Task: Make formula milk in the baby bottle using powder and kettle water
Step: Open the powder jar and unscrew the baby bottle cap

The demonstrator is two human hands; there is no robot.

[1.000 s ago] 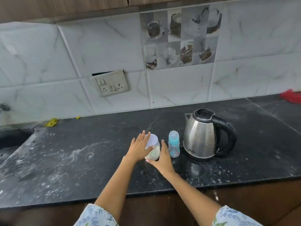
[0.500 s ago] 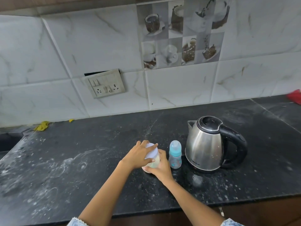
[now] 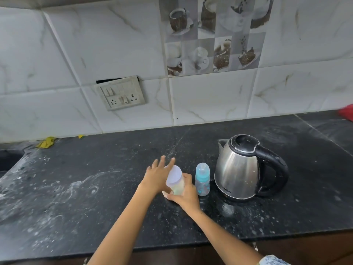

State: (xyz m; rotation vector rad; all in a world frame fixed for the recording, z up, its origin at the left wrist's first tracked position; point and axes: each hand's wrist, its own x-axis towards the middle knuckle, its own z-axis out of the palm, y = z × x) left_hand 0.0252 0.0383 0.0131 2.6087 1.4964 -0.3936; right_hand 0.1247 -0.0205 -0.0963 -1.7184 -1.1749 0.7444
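Observation:
A small clear powder container point(image 3: 177, 187) with a pale lavender lid point(image 3: 173, 175) leans left on the black counter point(image 3: 86, 197). My right hand point(image 3: 186, 197) is wrapped around its lower body. My left hand point(image 3: 155, 176) lies against the lid's left side with fingers stretched out and apart; its thumb is hidden. Just right of the container stands the baby bottle point(image 3: 202, 181), clear with a blue collar and cap on. Further right is a steel kettle point(image 3: 236, 169) with a black lid and handle, lid closed.
The counter is dusted with white smears. A sink edge point(image 3: 7, 161) shows at far left, with a yellow scrap point(image 3: 45, 142) by the wall. A switch plate point(image 3: 120, 93) hangs on the tiled wall. Something red point(image 3: 346, 113) sits at far right.
My left hand had closed over the lid half a second ago; now its fingers are spread out. The container now leans left. The view has moved closer.

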